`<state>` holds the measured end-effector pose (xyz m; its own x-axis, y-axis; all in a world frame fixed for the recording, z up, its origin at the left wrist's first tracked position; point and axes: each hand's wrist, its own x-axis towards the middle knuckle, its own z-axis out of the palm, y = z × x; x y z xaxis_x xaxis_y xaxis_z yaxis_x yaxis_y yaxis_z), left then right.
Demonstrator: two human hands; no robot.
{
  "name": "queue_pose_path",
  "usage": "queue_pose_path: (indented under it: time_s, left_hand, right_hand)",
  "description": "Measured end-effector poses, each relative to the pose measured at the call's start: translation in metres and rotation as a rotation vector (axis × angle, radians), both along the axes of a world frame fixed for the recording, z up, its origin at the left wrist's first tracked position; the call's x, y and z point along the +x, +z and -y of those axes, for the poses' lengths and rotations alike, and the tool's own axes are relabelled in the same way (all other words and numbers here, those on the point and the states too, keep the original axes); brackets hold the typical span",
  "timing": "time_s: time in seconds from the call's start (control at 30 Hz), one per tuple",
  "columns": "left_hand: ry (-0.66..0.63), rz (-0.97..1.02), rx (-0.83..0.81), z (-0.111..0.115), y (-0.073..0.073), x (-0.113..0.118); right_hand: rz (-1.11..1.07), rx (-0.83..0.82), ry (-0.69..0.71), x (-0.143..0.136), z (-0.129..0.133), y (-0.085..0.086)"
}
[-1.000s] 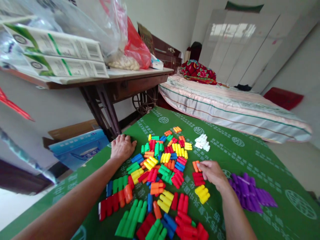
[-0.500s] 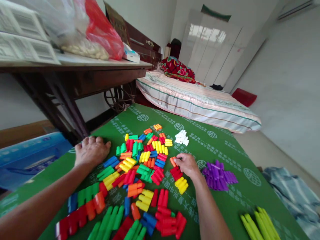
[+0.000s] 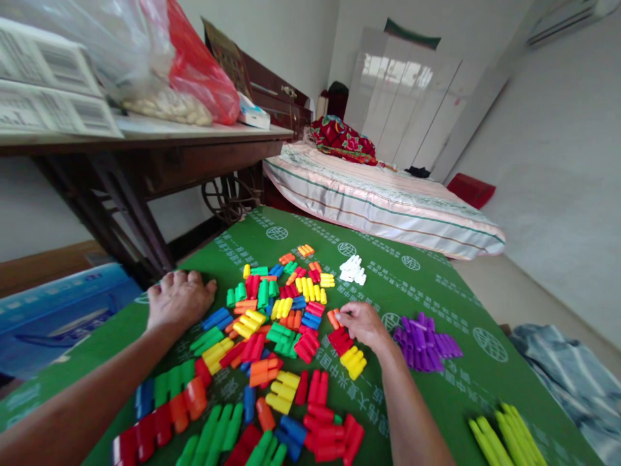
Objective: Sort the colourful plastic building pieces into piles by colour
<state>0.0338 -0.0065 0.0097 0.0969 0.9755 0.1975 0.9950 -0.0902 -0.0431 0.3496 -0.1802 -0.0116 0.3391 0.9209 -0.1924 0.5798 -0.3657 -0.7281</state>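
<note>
On green tabletop (image 3: pixel 427 285), right hand (image 3: pixel 363 323) with thumb and forefinger at orange piece (image 3: pixel 334 318), seemingly pinching it; exact grip partly hidden. Piece sits just beyond red piece (image 3: pixel 340 340), yellow piece (image 3: pixel 354 362) nearer. Probably light, stiff, smooth plastic, slightly slippery, hardly fragile; best held across its sides. Right forearm reaches forward, wrist low. Left hand (image 3: pixel 179 301) lies palm down, fingers loosely spread, holding nothing visible, beside mixed coloured pieces (image 3: pixel 272 304). Purple pile (image 3: pixel 421 343) right of right hand.
</note>
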Motion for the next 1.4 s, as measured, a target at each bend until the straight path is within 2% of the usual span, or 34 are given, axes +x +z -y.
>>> queue_pose_path:
  time_s: [0.2,0.3,0.43,0.63,0.77,0.97,1.17,1.3,1.4]
  left_hand:
    - [-0.003,0.015,0.001,0.002,0.001,0.002]
    - [-0.012,0.021,0.018,0.002,-0.001,0.001]
    - [-0.026,0.020,0.032,0.002,-0.004,0.000]
    - [-0.041,0.050,0.068,0.005,-0.006,-0.001]
    - [-0.043,0.061,0.075,0.007,-0.005,-0.002]
    - [-0.047,0.074,0.095,0.009,-0.006,-0.002]
    - [-0.019,0.068,0.087,0.010,-0.005,-0.001]
    - [-0.030,0.087,0.095,0.010,-0.005,-0.002]
    - [-0.030,0.091,0.099,0.010,-0.006,-0.003]
  right_hand:
    - [-0.038,-0.081,0.013,0.023,0.019,0.018]
    - [-0.055,-0.141,0.078,0.029,0.027,0.027]
    - [-0.038,-0.255,0.124,0.024,0.032,0.035]
    - [0.122,-0.225,0.150,0.010,0.039,0.050]
    - [0.225,-0.212,0.160,0.002,0.041,0.051]
    - [0.441,-0.303,0.220,-0.019,0.051,0.048]
    - [0.588,-0.359,0.182,-0.040,0.067,0.046]
    - [0.576,-0.341,0.185,-0.039,0.074,0.050]
    - [0.517,-0.240,0.176,-0.029,0.063,0.058]
